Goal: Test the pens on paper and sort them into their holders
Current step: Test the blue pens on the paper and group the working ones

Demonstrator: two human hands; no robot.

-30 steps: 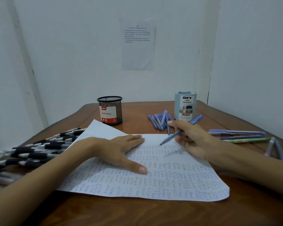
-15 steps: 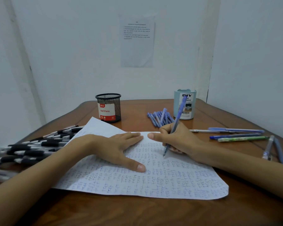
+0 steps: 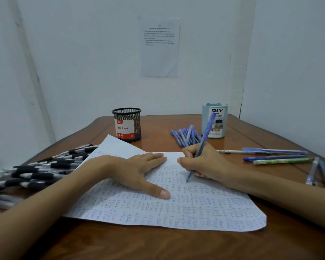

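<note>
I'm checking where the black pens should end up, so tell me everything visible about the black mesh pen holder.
The black mesh pen holder is a round, upright cup of what looks like fine wire mesh, with a solid rim and base. A red and white label on its front reads "Ball Pens". No pens show above its rim; its inside is hidden. It stands on the brown wooden table at the back left, just beyond the raised far corner of the written-on paper. Neither hand touches it.

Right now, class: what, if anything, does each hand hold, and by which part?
The right hand grips a blue pen low on its barrel, near the tip. The left hand holds nothing; it lies flat on the paper.
</note>
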